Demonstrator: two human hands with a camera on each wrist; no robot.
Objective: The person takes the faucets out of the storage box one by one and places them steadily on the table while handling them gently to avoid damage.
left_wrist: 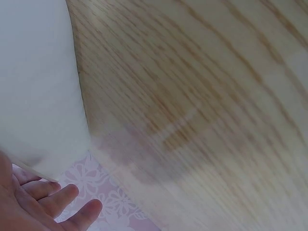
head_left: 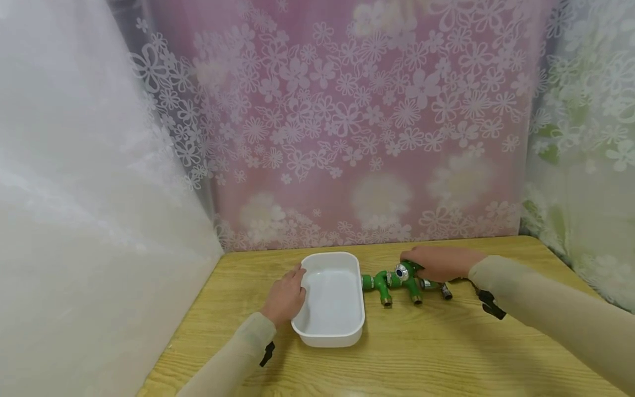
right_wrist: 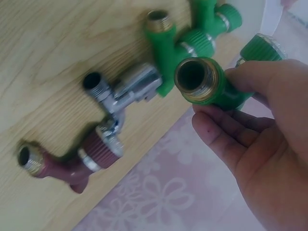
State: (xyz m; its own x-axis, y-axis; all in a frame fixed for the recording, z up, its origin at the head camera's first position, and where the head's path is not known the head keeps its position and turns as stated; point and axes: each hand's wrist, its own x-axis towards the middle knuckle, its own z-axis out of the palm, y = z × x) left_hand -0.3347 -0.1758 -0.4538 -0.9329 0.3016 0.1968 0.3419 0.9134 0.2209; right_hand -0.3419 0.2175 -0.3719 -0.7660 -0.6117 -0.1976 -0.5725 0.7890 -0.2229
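In the head view my left hand [head_left: 284,298] holds the left rim of a white rectangular basin [head_left: 327,335], with the thumb at the inner side. The left wrist view shows several of its fingers [left_wrist: 62,199] beside the basin's outer wall [left_wrist: 38,82]. My right hand [head_left: 441,263] pinches a green angle valve [right_wrist: 224,91] between thumb and fingers, its brass threaded end facing the right wrist camera. Under it on the table lie two more green angle valves [right_wrist: 166,53], a chrome valve [right_wrist: 137,79] and a maroon valve [right_wrist: 72,166], set in a row.
A wood-grain table [head_left: 397,358] bears everything. The row of valves stretches right from beside the basin. Behind the table hangs a pink flowered curtain [head_left: 367,182]. A white sheet [head_left: 99,248] hangs at the left, a pale flowered one [head_left: 585,209] at the right.
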